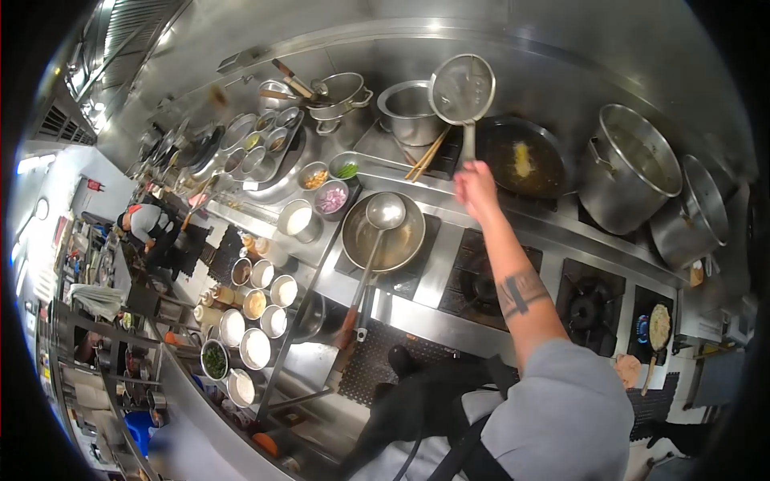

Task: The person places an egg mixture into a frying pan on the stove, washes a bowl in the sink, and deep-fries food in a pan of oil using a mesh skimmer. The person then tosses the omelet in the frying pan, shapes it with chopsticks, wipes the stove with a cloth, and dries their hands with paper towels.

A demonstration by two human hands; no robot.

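My right hand (475, 191) is closed around the handle of a round mesh strainer (463, 86), raised at the back of the range. Beside it a wide dark pan (547, 175) holds brown liquid, with a yellow piece of food (524, 160) in the middle. Left of the hand lie wooden chopsticks (428, 154), in front of a steel pot (411, 112). A wok (357, 250) sits nearer, with a ladle (386, 212) resting in it, its wooden handle over the front edge. My left hand is out of view.
Tall stockpots (634, 180) stand back right. A pan of food (659, 327) sits at the far-right burner, where a blue flame shows. Several ingredient tubs (255, 349) line the left counter. Another person (148, 224) bends at the far left.
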